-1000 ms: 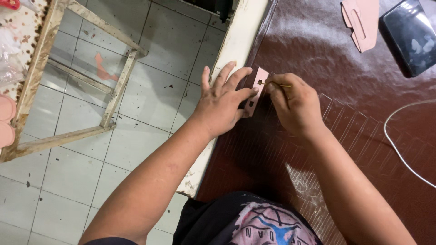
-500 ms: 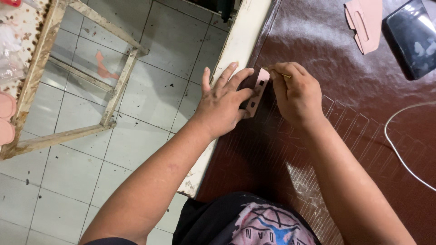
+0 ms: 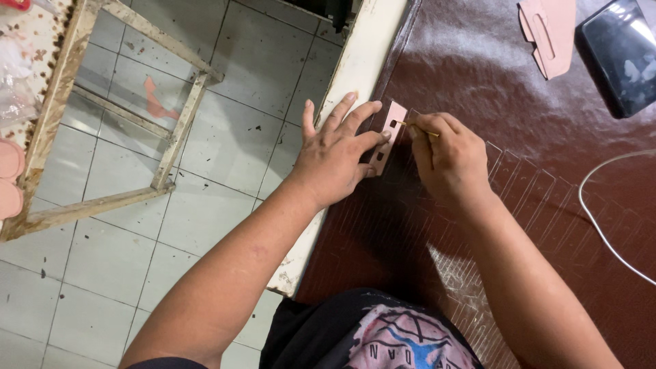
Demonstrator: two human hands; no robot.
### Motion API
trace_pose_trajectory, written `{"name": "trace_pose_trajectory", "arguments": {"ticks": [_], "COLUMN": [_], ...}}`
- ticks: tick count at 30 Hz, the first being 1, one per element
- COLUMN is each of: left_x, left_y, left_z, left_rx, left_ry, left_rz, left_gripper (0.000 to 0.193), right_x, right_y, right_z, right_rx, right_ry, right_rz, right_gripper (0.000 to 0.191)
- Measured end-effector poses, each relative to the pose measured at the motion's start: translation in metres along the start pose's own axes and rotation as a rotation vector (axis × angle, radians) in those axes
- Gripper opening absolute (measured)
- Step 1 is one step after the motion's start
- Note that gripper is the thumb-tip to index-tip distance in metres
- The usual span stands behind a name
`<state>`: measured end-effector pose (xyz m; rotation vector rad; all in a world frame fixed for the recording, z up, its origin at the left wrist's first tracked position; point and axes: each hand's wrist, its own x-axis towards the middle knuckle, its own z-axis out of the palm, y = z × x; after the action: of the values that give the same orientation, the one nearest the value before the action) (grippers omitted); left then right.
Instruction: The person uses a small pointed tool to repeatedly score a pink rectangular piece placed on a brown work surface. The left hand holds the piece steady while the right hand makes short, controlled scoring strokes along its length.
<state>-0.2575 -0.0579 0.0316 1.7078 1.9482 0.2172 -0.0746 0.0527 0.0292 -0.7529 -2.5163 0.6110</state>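
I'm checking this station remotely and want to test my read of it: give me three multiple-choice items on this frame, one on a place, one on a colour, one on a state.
1. Where does the pink template lie?
A. On the brown sheet near the table's edge
B. On the tiled floor
C. On the dark phone

2. What colour is the sheet being marked?
A. White
B. Dark brown
C. Green

3. How is the left hand placed?
A. Clenched in a fist in the air
B. Gripping the cable
C. Spread flat, fingers pressing on the template

Answers:
1 A: the template sits on the sheet beside the pale table edge.
2 B: the glossy surface is dark brown.
3 C: the fingers are spread over the template while the right hand holds a thin marking tool at it.
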Motion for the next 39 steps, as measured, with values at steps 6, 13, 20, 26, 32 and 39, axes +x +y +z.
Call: {"name": "trace_pose_trajectory", "arguments": {"ticks": [6,13,20,26,32,39], "left_x": [-0.001,0.0,0.001,0.001,0.0,0.0], "left_y": [-0.001,-0.002,0.0,0.001,0.001,0.001], "left_z": [0.003,0.001,-0.003,-0.003,-0.003,0.0], "left_rx": [-0.007,-0.023,-0.087,-0.08,-0.078,-0.065], "left_ry": [0.058,0.045,0.02,0.006,0.011,0.063], "left_rz": [0.017,0.004,-0.033,-0.049,-0.047,-0.009], "left_gripper": [0.049,0.051,0.055,0.057,0.057,0.057], "right_x": [0.001,-0.002,-0.025,-0.029,-0.028,-0.025], "right_y": [-0.008,0.0,-0.008,-0.022,-0.031,-0.034], "right_z": [0.002,0.0,-0.002,0.003,-0.005,-0.005], "right_rx": [0.002,0.195,0.248,0.198,0.156,0.115], "right_ry": [-0.012,-0.026,-0.155,-0.104,-0.153,-0.143], "right_rz": [0.083,0.133,0.212,0.053,0.021,-0.015], "right_gripper": [0.006,0.007,0.006,0.01,0.011,0.011]}}
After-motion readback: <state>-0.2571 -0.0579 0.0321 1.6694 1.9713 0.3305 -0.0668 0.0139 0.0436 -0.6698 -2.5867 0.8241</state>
